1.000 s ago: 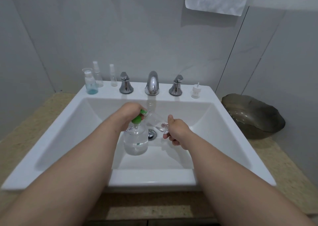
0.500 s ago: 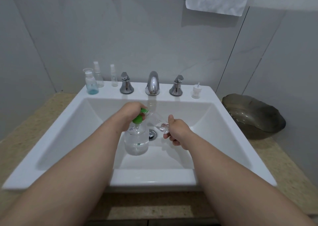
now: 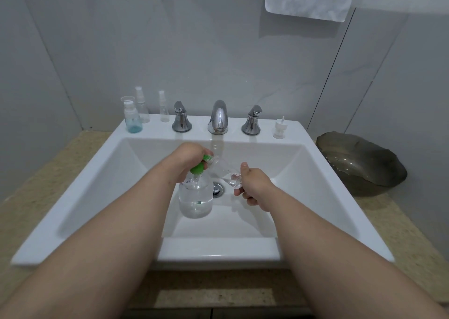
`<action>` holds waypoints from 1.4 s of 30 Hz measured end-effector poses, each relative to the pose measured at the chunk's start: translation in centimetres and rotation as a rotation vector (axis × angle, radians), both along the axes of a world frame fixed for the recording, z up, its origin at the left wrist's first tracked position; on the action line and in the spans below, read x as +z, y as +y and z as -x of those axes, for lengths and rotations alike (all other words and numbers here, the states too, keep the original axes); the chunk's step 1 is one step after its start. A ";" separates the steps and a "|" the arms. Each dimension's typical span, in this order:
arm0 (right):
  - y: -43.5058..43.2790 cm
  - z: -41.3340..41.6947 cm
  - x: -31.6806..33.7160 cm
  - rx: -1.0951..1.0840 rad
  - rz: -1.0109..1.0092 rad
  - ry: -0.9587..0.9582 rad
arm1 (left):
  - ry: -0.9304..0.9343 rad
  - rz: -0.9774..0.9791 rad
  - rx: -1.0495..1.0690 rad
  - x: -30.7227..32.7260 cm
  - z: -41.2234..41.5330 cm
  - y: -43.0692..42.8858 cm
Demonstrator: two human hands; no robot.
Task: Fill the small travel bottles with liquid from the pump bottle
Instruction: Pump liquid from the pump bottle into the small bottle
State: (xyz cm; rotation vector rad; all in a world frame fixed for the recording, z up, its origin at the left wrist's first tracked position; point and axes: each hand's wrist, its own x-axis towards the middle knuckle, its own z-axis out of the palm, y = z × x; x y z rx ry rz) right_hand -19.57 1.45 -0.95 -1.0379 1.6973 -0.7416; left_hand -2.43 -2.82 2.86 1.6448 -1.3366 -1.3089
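Spillage threatened, since the left hand [image 3: 188, 159] gripped the pump bottle [image 3: 195, 197] head while the right hand [image 3: 252, 185] clasped a tilted travel bottle [image 3: 223, 171], mouth barely meeting the nozzle

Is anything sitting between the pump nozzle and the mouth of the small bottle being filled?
Nothing visible. The left hand presses the green pump of the pump bottle, and the right hand holds the small clear bottle tilted, its mouth right at the nozzle, over the sink.

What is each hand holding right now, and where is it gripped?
The left hand grips the pump bottle at its green pump top; the right hand holds a small clear travel bottle by its base.
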 end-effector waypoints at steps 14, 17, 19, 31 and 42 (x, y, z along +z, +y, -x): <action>-0.2 0.2 -0.2 0.002 -0.001 0.011 | 0.046 -0.058 0.033 -0.5 -0.6 -0.1; -0.3 0.2 -0.3 0.004 0.004 0.013 | 0.074 -0.064 0.048 -0.6 -0.6 -0.2; -0.2 0.3 -0.3 0.002 0.010 0.012 | 0.064 -0.059 0.045 -0.6 -0.5 -0.2; -0.2 0.1 -0.3 -0.001 0.009 0.026 | 0.027 0.008 0.033 -0.2 -0.3 -0.2; -0.2 0.1 -0.3 0.011 0.010 0.027 | 0.007 -0.015 0.001 -0.7 -0.7 -0.2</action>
